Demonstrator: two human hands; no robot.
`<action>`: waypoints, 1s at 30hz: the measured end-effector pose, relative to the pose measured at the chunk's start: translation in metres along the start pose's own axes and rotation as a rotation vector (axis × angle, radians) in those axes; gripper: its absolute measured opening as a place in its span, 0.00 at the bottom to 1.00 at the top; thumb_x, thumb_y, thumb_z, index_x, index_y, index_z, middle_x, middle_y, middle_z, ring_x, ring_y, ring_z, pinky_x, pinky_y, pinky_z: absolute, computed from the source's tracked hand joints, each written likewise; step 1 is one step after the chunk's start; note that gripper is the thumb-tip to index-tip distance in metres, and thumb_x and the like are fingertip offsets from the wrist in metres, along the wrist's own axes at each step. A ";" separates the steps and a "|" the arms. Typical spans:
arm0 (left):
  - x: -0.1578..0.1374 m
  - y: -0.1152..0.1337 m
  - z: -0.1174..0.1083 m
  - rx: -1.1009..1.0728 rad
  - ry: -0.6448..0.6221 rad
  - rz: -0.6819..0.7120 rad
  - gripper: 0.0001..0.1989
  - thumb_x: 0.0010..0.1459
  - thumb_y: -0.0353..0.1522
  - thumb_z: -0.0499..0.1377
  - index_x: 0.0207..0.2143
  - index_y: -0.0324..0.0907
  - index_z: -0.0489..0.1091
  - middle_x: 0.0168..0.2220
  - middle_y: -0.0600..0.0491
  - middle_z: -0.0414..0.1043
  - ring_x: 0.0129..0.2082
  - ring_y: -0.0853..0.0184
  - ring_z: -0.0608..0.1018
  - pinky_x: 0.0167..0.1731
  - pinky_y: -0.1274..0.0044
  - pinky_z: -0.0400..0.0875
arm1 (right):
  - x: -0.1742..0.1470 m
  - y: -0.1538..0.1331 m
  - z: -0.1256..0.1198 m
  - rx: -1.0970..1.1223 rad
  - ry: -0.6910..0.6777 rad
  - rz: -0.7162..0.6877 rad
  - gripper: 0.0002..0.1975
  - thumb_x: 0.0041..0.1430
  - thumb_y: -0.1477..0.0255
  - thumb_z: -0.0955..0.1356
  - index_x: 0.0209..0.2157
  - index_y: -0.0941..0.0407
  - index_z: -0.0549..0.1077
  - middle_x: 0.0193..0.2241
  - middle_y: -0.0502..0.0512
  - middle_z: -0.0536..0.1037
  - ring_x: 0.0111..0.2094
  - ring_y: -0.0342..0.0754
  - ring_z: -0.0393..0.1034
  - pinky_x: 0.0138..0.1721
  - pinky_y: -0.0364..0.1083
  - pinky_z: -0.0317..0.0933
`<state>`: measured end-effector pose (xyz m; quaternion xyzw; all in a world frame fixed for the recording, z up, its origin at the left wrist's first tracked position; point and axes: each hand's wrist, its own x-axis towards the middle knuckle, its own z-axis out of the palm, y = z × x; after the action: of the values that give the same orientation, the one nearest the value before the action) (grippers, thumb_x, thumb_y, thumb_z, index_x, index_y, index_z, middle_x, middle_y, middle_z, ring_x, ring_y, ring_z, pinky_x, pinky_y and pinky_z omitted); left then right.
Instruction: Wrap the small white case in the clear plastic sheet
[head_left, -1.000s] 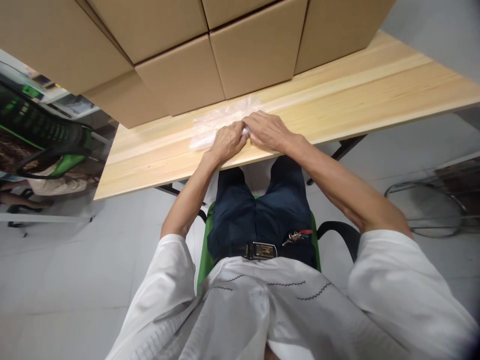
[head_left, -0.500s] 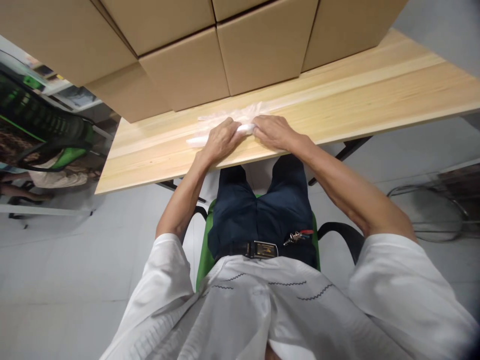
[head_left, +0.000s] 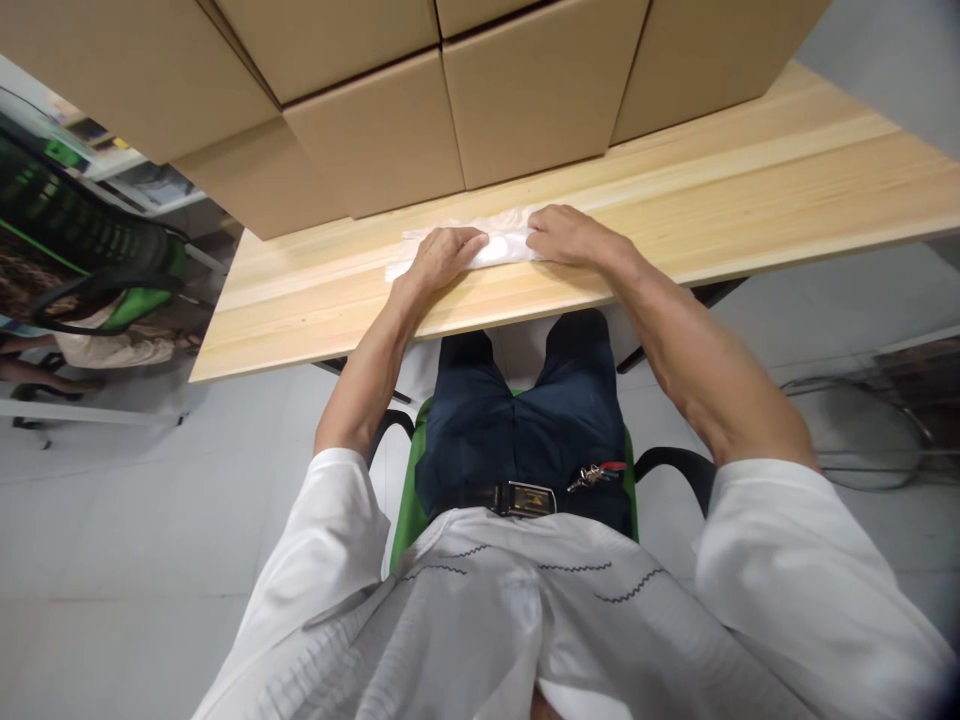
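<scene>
A thin, whitish, see-through sheet (head_left: 510, 243), crinkled like plastic film, lies folded into a long flat strip on the wooden table (head_left: 712, 190). A brighter white patch shows in its middle, between my hands; whether something is wrapped inside I cannot tell. My left hand (head_left: 442, 254) lies over the left part of the strip, its thumb and fingers closed on the near edge. At the strip's right end, my right hand (head_left: 566, 236) is closed with curled fingers, gripping the sheet. Both palms face down, so the fingertips are partly hidden.
Stacked cardboard boxes (head_left: 544, 100) stand along the table's far side, just beyond the sheet. My legs are under the near edge, on a green chair (head_left: 406, 500) with black armrests. Another green and black chair (head_left: 97, 250) is at the left, with part of a person.
My right hand has moved right and slightly away from me, widening the gap between the hands. More of the sheet now shows, flatter than the narrow roll before.
</scene>
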<state>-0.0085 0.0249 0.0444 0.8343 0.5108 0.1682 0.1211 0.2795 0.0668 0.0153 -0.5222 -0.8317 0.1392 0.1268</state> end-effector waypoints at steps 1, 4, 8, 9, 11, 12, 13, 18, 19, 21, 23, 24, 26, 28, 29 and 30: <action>0.003 -0.001 -0.001 0.003 -0.018 0.000 0.23 0.88 0.46 0.56 0.46 0.49 0.87 0.46 0.44 0.92 0.51 0.50 0.87 0.62 0.59 0.80 | -0.001 0.002 -0.001 -0.009 0.016 -0.001 0.28 0.87 0.52 0.67 0.55 0.59 0.91 0.50 0.76 0.92 0.56 0.75 0.87 0.57 0.66 0.76; 0.010 -0.007 -0.001 0.004 -0.054 0.006 0.21 0.86 0.43 0.58 0.41 0.49 0.86 0.41 0.46 0.89 0.47 0.52 0.86 0.58 0.60 0.81 | -0.012 -0.001 -0.006 -0.076 0.077 0.066 0.26 0.88 0.55 0.67 0.58 0.61 0.90 0.53 0.80 0.91 0.59 0.78 0.85 0.60 0.70 0.75; 0.017 -0.014 0.001 -0.010 -0.042 0.030 0.22 0.85 0.43 0.59 0.35 0.49 0.83 0.36 0.47 0.86 0.42 0.55 0.82 0.53 0.63 0.80 | -0.032 -0.030 -0.004 -0.114 0.210 0.056 0.27 0.93 0.62 0.60 0.68 0.64 0.83 0.69 0.87 0.85 0.73 0.80 0.77 0.72 0.72 0.69; 0.017 -0.014 0.002 -0.006 -0.040 0.035 0.23 0.85 0.43 0.59 0.35 0.48 0.83 0.35 0.48 0.86 0.40 0.56 0.82 0.52 0.64 0.80 | -0.035 -0.039 0.000 -0.102 0.221 -0.011 0.27 0.94 0.61 0.60 0.70 0.63 0.82 0.72 0.85 0.84 0.74 0.79 0.76 0.74 0.71 0.67; 0.018 -0.012 0.003 0.008 -0.041 0.041 0.24 0.86 0.43 0.58 0.35 0.46 0.83 0.34 0.49 0.85 0.39 0.58 0.82 0.51 0.66 0.79 | -0.036 -0.054 0.011 -0.081 0.191 -0.153 0.27 0.93 0.59 0.61 0.74 0.61 0.79 0.73 0.80 0.84 0.75 0.77 0.75 0.77 0.71 0.67; 0.018 -0.011 0.003 0.016 -0.044 0.039 0.25 0.86 0.42 0.57 0.36 0.44 0.84 0.34 0.49 0.85 0.39 0.58 0.82 0.51 0.67 0.79 | -0.035 -0.059 0.018 -0.076 0.168 -0.205 0.27 0.92 0.59 0.62 0.76 0.60 0.77 0.74 0.78 0.84 0.75 0.76 0.75 0.77 0.71 0.68; 0.017 -0.009 0.003 0.027 -0.046 0.033 0.25 0.87 0.42 0.57 0.37 0.43 0.85 0.35 0.48 0.86 0.40 0.58 0.84 0.51 0.67 0.79 | -0.034 -0.062 0.025 -0.072 0.153 -0.236 0.28 0.91 0.60 0.63 0.78 0.61 0.76 0.74 0.78 0.84 0.75 0.77 0.76 0.77 0.71 0.68; 0.015 -0.002 0.005 0.166 -0.065 -0.040 0.26 0.89 0.41 0.54 0.49 0.41 0.90 0.49 0.38 0.94 0.52 0.51 0.90 0.61 0.65 0.80 | -0.031 -0.061 0.043 -0.068 0.165 -0.239 0.29 0.90 0.63 0.64 0.80 0.63 0.73 0.75 0.80 0.84 0.77 0.76 0.76 0.78 0.70 0.70; 0.014 -0.002 0.005 0.203 -0.071 -0.061 0.27 0.90 0.42 0.53 0.52 0.41 0.90 0.52 0.36 0.94 0.56 0.49 0.90 0.63 0.64 0.80 | -0.032 -0.059 0.043 -0.075 0.163 -0.236 0.28 0.91 0.63 0.64 0.79 0.63 0.75 0.75 0.79 0.84 0.77 0.75 0.76 0.78 0.70 0.71; 0.011 -0.003 0.004 0.274 -0.077 -0.121 0.28 0.91 0.42 0.51 0.57 0.41 0.90 0.57 0.33 0.93 0.62 0.46 0.90 0.67 0.62 0.79 | -0.033 -0.058 0.040 -0.095 0.157 -0.232 0.26 0.91 0.63 0.64 0.77 0.61 0.78 0.73 0.78 0.86 0.76 0.74 0.77 0.76 0.69 0.72; 0.007 -0.006 0.001 0.341 -0.072 -0.193 0.29 0.92 0.43 0.49 0.62 0.40 0.89 0.61 0.31 0.92 0.66 0.44 0.88 0.70 0.59 0.78 | -0.034 -0.059 0.037 -0.113 0.154 -0.228 0.24 0.92 0.63 0.64 0.75 0.60 0.80 0.72 0.77 0.87 0.75 0.73 0.78 0.75 0.68 0.72; 0.004 -0.008 -0.001 0.373 -0.067 -0.230 0.30 0.92 0.43 0.47 0.64 0.40 0.89 0.63 0.30 0.91 0.67 0.43 0.88 0.71 0.59 0.77 | -0.035 -0.060 0.036 -0.122 0.151 -0.223 0.24 0.91 0.63 0.65 0.75 0.60 0.80 0.72 0.77 0.87 0.75 0.73 0.78 0.75 0.68 0.73; 0.000 -0.012 -0.007 0.428 -0.061 -0.303 0.32 0.92 0.43 0.46 0.68 0.39 0.87 0.66 0.28 0.90 0.69 0.41 0.87 0.72 0.58 0.77 | -0.035 -0.064 0.033 -0.139 0.141 -0.204 0.23 0.91 0.65 0.66 0.74 0.60 0.81 0.73 0.77 0.87 0.75 0.73 0.78 0.74 0.67 0.73; -0.004 -0.016 -0.016 0.473 -0.073 -0.374 0.32 0.91 0.41 0.45 0.70 0.37 0.86 0.69 0.25 0.89 0.71 0.39 0.86 0.72 0.56 0.76 | -0.035 -0.069 0.031 -0.159 0.127 -0.183 0.23 0.90 0.66 0.67 0.74 0.60 0.81 0.73 0.77 0.87 0.75 0.73 0.78 0.73 0.66 0.73; -0.006 -0.019 -0.021 0.492 -0.085 -0.408 0.32 0.90 0.41 0.46 0.72 0.36 0.85 0.70 0.24 0.88 0.72 0.38 0.86 0.73 0.56 0.76 | -0.035 -0.071 0.030 -0.169 0.120 -0.172 0.23 0.90 0.66 0.67 0.74 0.60 0.81 0.73 0.77 0.87 0.75 0.72 0.78 0.73 0.65 0.73; -0.009 -0.022 -0.026 0.507 -0.098 -0.442 0.32 0.90 0.40 0.46 0.73 0.35 0.85 0.71 0.24 0.87 0.74 0.37 0.85 0.74 0.55 0.76 | -0.035 -0.073 0.029 -0.177 0.110 -0.163 0.23 0.90 0.66 0.67 0.75 0.60 0.81 0.73 0.77 0.87 0.75 0.72 0.78 0.73 0.64 0.73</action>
<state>-0.0404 0.0274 0.0587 0.7140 0.6985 -0.0348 -0.0323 0.2229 0.0015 0.0130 -0.4690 -0.8722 0.0255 0.1366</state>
